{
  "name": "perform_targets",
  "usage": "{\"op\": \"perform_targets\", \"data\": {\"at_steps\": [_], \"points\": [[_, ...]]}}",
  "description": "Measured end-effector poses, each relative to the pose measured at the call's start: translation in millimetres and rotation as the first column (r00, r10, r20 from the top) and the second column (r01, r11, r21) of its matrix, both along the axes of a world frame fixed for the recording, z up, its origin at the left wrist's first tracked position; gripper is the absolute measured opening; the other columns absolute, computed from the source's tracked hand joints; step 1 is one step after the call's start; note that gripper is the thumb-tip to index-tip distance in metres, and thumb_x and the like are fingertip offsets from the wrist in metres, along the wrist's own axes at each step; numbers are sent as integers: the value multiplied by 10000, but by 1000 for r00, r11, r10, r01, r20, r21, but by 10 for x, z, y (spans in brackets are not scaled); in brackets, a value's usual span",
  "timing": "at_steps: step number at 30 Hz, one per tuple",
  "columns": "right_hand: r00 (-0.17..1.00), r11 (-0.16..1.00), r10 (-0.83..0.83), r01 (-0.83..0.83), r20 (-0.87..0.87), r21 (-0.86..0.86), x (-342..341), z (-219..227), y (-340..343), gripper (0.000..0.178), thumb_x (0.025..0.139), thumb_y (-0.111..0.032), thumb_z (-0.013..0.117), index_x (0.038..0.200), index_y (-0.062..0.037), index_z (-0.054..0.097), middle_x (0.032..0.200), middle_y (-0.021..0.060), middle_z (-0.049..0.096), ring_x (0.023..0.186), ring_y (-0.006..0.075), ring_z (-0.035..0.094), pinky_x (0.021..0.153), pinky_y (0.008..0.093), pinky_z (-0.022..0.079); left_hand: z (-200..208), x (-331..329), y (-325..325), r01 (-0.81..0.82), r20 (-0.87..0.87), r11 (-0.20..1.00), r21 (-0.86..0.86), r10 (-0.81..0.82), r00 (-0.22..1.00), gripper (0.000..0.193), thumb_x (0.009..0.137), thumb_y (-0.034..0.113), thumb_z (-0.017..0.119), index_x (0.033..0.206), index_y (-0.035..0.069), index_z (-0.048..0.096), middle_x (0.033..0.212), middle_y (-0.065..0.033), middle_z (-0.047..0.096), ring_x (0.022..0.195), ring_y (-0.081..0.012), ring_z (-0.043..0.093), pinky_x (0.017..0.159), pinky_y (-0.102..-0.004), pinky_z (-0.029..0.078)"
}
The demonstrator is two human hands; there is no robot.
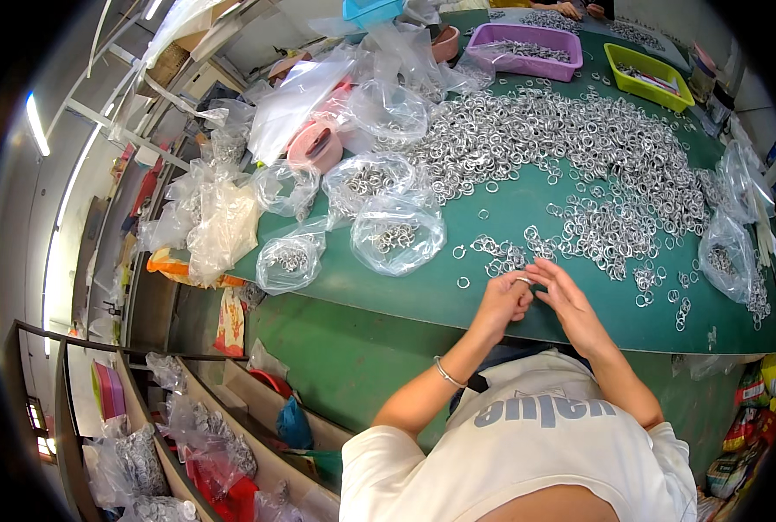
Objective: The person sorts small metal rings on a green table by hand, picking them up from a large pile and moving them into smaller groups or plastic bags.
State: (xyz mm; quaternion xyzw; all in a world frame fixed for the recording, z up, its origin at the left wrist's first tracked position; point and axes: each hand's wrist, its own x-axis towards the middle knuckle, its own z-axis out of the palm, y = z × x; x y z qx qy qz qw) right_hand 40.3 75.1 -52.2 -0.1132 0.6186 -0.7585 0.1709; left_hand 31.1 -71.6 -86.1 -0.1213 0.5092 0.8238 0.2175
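Observation:
My left hand [503, 303] is over the near edge of the green table [388, 300], its fingers curled in. A small silver band [524, 280] shows at its forefinger; whether it is worn or held I cannot tell. My right hand [571, 306] is beside it, fingers stretched out and their tips close to the left forefinger, with nothing visible in it. Just beyond both hands lie a small cluster of silver metal rings [501, 255] with short tabs and a larger loose heap [610, 235]. A much bigger pile of rings [527, 130] spreads across the table behind.
Clear plastic bags of rings [396, 235] stand on the left, near a pink tub [315, 148]. Farther back are a purple basin [527, 43] and a yellow-green basket [649, 80]. Another bag [725, 261] lies at right. Another person's hands [571, 10] show at the far end.

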Motion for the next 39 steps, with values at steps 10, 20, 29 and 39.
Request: {"op": "perform_targets", "data": {"at_steps": [10,20,29,39], "points": [[996,995,67,-72,60,76,-81,1,314,232,925,-102,453,1107,10,541,974,68,590,868,125,549,779,248,432,835,-2242,-1781,-515,-467,827,-225,372,802,143,814,30,452,698,-7,526,615,-64,506,517,-146,498,428,-256,393],[752,345,77,597,-655,725,-179,-196,1000,522,676,-100,707,1165,-75,528,1242,119,444,1203,327,376,966,435,323,912,-1355,-702,-418,-633,894,-162,231,739,267,872,11,455,1130,-43,494,789,-51,530,650,-100,477,574,-225,397],[629,493,531,317,-568,810,-626,-277,336,513,742,-200,664,1230,-176,508,1348,71,385,1290,313,286,1045,489,241,-40,-300,-801,-315,-364,870,-379,173,915,338,859,-95,333,1122,-29,534,1033,-100,554,900,-152,537,816,-273,447],[669,345,428,500,-607,794,-714,-339,481,446,733,-121,652,1162,-87,531,1298,127,417,1262,332,330,1025,501,266,-193,37,-860,-480,-428,766,-427,296,854,320,882,-97,313,1143,-59,494,1176,-141,525,1105,-229,523,935,-335,432]]}}
